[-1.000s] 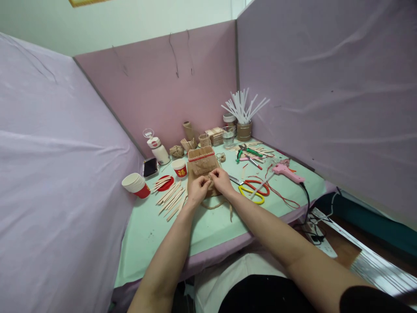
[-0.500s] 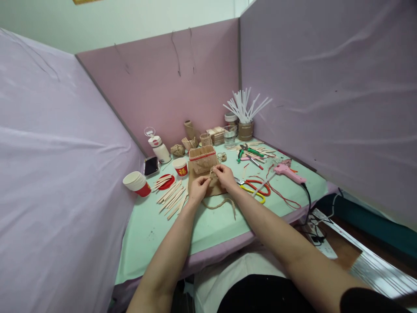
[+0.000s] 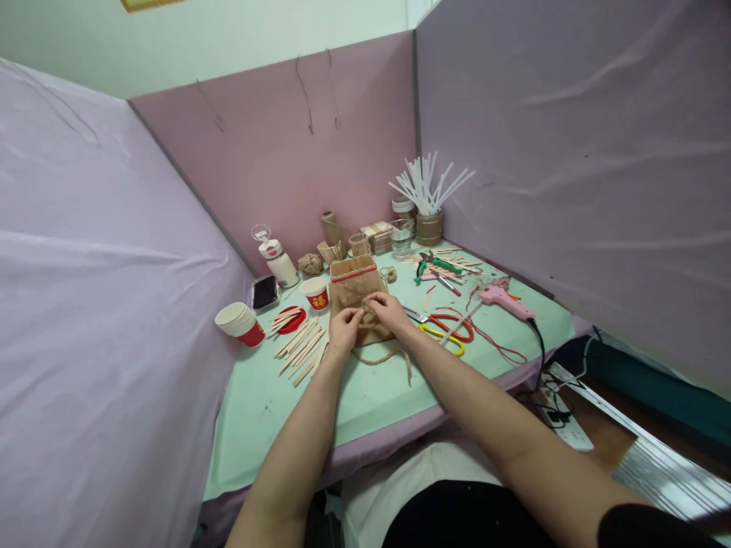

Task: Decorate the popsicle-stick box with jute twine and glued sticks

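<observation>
Both hands meet over the front of a brown cardboard piece [image 3: 374,332]. My left hand [image 3: 346,329] pinches a braided tan cord [image 3: 377,361] near its upper part, and my right hand [image 3: 386,310] pinches the same cord just beside it. The cord's loose end curves over the table below the cardboard. Just behind my hands stands a brown box with a red-trimmed rim [image 3: 352,279]. Fingers hide much of the held part of the cord.
Wooden sticks [image 3: 300,348], a red-and-white paper cup [image 3: 316,294] and stacked cups [image 3: 240,323] lie left. Red-and-yellow scissors [image 3: 451,329], a pink glue gun [image 3: 507,303] with its cable, and green pliers [image 3: 437,264] are right. White sticks [image 3: 428,186] stand behind.
My right hand has moved slightly left and down, closer to my left hand. The held cord has shifted with them, and more of the scissors' blades shows.
</observation>
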Motion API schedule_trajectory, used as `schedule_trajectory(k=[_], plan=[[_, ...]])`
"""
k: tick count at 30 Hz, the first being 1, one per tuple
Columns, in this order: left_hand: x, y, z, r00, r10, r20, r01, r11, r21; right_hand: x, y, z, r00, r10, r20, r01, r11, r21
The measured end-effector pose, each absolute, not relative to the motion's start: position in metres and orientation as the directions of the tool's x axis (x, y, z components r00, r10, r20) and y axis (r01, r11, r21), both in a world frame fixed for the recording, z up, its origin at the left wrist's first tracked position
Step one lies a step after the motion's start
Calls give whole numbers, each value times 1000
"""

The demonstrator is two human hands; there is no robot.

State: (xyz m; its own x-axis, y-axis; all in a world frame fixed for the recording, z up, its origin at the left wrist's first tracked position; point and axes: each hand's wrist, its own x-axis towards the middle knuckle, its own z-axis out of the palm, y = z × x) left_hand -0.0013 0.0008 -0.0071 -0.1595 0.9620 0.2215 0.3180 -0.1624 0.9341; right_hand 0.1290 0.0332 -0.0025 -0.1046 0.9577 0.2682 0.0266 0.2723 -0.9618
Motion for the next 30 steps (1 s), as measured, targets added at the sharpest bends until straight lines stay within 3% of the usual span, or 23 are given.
schedule_trajectory(k=[8,16,20,30], plan=[[0,-1,-6,-143,970,195,323,-140,936,129,32,-4,-175,926,336,6,342,-940],[0,-3,-2,-185,926,328,478,-207,854,130,35,-8,-87,940,330,84,337,-938],[0,-4,-4,-222,918,329,515,-176,839,129,36,-9,-95,939,331,84,339,-937],[3,-5,2,-159,939,304,409,-217,886,131,27,3,-140,968,206,-63,199,-978]])
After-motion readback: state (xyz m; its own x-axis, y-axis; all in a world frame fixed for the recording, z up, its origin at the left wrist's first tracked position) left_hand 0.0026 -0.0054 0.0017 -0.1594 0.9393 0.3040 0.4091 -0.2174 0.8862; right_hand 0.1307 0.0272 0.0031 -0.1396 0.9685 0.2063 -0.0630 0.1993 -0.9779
